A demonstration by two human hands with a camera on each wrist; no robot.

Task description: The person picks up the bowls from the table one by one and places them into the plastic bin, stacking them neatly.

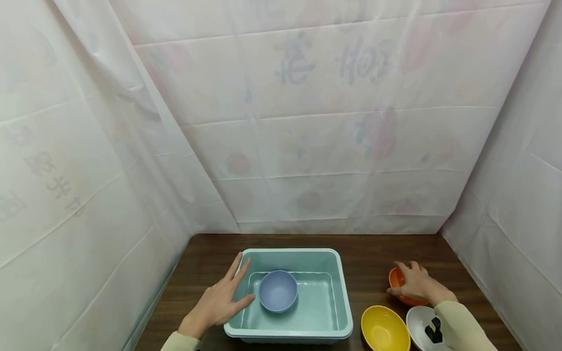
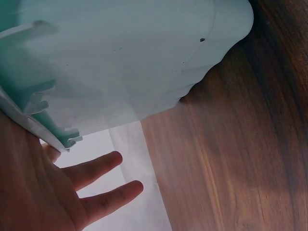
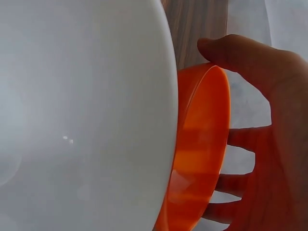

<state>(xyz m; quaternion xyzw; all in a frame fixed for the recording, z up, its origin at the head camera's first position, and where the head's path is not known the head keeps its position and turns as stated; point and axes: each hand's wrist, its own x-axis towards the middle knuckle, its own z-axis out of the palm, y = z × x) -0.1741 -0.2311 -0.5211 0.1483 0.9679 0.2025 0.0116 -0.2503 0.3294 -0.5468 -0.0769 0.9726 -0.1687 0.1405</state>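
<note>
Gripping the orange bowl (image 1: 396,279) at the lower right of the head view, the right hand (image 1: 417,283) sets thumb and fingers about its rim, near the yellow bowl (image 1: 384,328) and white bowl (image 1: 418,323). Bottom left of centre, the left hand (image 1: 219,300), grasping nothing, spreads its fingers beside the green tub (image 1: 317,303) holding a blue bowl (image 1: 278,291).

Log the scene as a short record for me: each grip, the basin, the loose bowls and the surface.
Left grip: fingers spread at the left rim of the teal basin
Right grip: curled round the orange bowl
Basin contents: periwinkle bowl, upright, slightly left of centre
Right of basin: yellow bowl and white bowl side by side, nearer the person than the orange bowl
Surface: dark wood-grain tabletop
</note>
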